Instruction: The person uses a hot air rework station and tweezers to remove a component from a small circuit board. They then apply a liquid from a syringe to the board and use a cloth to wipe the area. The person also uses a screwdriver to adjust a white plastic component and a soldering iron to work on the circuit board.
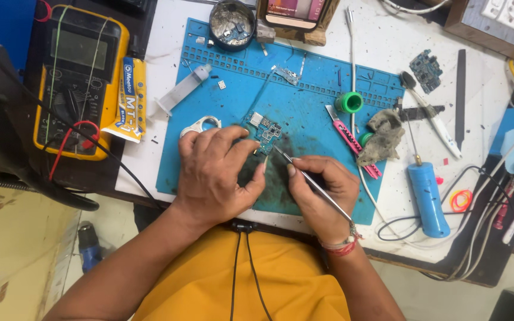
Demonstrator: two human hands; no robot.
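Note:
A small teal circuit board (264,129) lies on a blue work mat (304,95). My left hand (215,172) rests on the mat and pins the board's near edge with its fingertips. My right hand (319,190) grips slim metal tweezers (310,177) like a pen, and their tip touches the board's lower right corner. Dark smudges stain the mat under both hands.
A yellow multimeter (81,77) with red and black leads sits at left, beside a yellow tube pack (127,98) and a syringe (182,89). On the right lie a pink-handled knife (352,139), a dirty rag (382,137), a green cap (349,102), a blue cylinder tool (428,199), cables and another board (426,70).

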